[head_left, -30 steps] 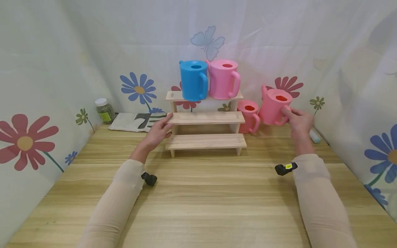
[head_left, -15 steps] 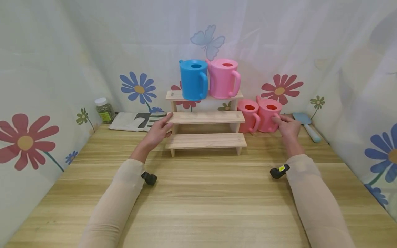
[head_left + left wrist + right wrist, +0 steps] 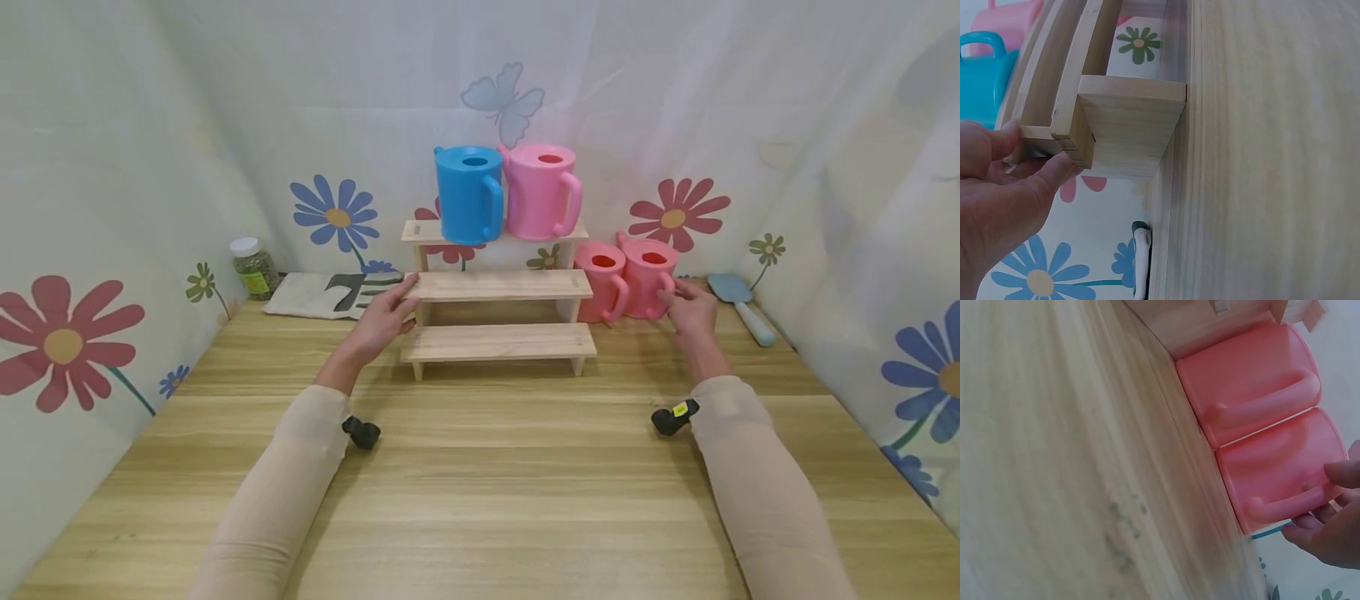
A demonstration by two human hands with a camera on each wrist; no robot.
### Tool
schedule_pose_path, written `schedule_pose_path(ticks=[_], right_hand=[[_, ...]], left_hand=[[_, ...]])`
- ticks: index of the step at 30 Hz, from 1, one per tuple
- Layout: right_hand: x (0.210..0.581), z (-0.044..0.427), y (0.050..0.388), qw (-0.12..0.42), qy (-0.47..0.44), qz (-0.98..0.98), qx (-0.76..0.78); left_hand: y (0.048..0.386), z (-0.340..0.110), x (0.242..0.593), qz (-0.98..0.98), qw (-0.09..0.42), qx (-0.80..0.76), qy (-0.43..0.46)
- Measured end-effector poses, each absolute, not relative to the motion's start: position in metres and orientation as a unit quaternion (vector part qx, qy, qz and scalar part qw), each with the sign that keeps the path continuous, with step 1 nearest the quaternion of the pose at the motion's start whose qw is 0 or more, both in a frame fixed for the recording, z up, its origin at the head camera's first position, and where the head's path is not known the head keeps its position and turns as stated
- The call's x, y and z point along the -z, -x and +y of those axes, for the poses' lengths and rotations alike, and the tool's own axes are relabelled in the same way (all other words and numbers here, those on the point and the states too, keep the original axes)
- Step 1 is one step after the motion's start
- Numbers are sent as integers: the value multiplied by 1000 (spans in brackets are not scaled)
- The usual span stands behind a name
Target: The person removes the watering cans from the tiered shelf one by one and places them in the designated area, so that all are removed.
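A three-step wooden shelf [image 3: 498, 342] stands on the table. My left hand [image 3: 381, 323] grips the left end of its middle step, and in the left wrist view my thumb and fingers [image 3: 1054, 172] pinch the board's end. Two coral-pink watering cans stand side by side on the table, right of the shelf. My right hand [image 3: 692, 310] holds the handle of the outer watering can [image 3: 643, 279]; its fingers curl about the handle in the right wrist view. The inner watering can [image 3: 1250, 381] sits against the shelf. On the top step are a blue watering can [image 3: 467, 196] and a pink watering can [image 3: 534, 196].
A jar with a white lid [image 3: 255, 271] and a pair of gloves [image 3: 315, 296] lie at the back left. At the back right is a light-blue trowel [image 3: 742, 304]. A flowered curtain [image 3: 225, 125] encloses the back and sides of the wooden table [image 3: 517, 483].
My right hand has lowered the outer coral watering can and moved it left, onto the table beside the inner one. The trowel has come into sight. My left hand stays on the shelf.
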State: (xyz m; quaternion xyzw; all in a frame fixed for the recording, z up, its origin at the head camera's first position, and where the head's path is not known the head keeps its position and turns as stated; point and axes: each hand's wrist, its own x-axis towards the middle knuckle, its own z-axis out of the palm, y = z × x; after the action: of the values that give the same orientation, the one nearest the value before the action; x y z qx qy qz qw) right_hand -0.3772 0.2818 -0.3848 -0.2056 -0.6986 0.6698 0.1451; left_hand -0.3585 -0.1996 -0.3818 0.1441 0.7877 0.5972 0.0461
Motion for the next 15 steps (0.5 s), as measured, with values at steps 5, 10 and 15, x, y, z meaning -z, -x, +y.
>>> schedule_pose_path(ticks=[5, 10, 15], right_hand=[[378, 285, 375, 159, 210, -710, -653], [357, 276, 364, 210, 206, -715, -634], [339, 252, 350, 218, 134, -712, -653]], left_hand=[[357, -199, 380, 788, 44, -597, -147], [357, -198, 380, 787, 47, -597, -145], [357, -199, 382, 786, 50, -599, -145]])
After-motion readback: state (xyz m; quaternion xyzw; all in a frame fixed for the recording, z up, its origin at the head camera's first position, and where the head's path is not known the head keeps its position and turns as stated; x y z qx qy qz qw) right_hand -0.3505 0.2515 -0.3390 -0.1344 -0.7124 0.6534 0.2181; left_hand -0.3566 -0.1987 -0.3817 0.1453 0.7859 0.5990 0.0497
